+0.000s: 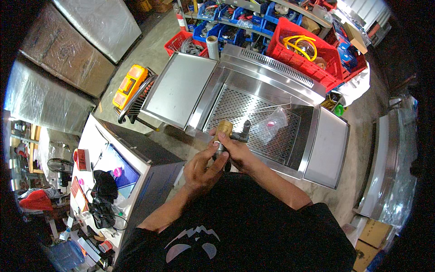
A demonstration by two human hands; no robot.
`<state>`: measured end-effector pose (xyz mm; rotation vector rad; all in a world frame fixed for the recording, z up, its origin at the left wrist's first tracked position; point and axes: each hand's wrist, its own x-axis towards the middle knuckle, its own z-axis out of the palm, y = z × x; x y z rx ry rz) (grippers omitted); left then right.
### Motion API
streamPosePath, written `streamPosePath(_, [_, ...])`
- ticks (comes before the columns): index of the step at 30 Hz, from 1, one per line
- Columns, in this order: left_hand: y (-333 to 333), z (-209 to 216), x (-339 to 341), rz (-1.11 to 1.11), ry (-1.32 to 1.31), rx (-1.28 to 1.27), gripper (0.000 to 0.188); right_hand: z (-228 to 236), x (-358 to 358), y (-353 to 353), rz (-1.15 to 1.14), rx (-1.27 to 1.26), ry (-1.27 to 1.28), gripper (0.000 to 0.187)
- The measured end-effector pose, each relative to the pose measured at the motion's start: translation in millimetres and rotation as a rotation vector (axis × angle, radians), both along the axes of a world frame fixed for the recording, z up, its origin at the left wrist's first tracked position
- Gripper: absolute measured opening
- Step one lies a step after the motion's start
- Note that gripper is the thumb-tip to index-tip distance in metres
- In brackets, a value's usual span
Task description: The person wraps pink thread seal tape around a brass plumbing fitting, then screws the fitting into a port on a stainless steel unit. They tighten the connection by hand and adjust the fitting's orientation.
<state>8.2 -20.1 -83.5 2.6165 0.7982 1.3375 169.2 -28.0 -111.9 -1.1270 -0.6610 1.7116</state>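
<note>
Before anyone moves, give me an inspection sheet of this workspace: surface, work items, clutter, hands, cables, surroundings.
Surface: steel unit with a perforated panel.
Work items: brass fitting with a dark side part, held above the unit.
Clutter: clear plastic bag and thin metal rod over the panel.
Hands: left and right both grip the fitting assembly.
Cables: dark tangle, seemingly cords, on the white table.
Surroundings: blue bins, red crate, orange case.

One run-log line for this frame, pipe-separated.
left hand: holding brass-coloured fitting | right hand: holding same fitting | ahead: perforated metal tray | on tray: clear plastic bag
</note>
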Motion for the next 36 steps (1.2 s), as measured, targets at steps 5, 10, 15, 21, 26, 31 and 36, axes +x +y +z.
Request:
streamPosePath(5, [-2,-1,0,-0.021,-0.015,0.028,0.034,0,5,-2,0.080,0.004,0.054,0.050])
streamPosePath(10, [-1,-1,-5,-0.089,0.042,0.009,0.052,-1,2,-4,0.024,-0.032,0.087,0.047])
streamPosePath(15, [8,16,-14,-0.218,0.107,-0.055,0.062,0,7,-4,-0.088,-0.172,0.386,0.040])
streamPosePath(21, [29,47,-11,-0.127,-0.105,-0.513,0.053,6,4,-7,-0.070,-0.075,0.443,0.040])
streamPosePath(26, [33,51,6,-0.046,-0.062,-0.570,0.040,10,2,-12,-0.084,-0.069,0.408,0.041])
streamPosePath(31, [18,40,8,0.102,-0.044,-0.841,0.030,6,1,-15,-0.149,-0.043,0.382,0.046])
streamPosePath(36, [6,16,6,-0.231,-0.087,-1.436,0.028,2,11,-20,0.005,0.102,0.468,0.044])
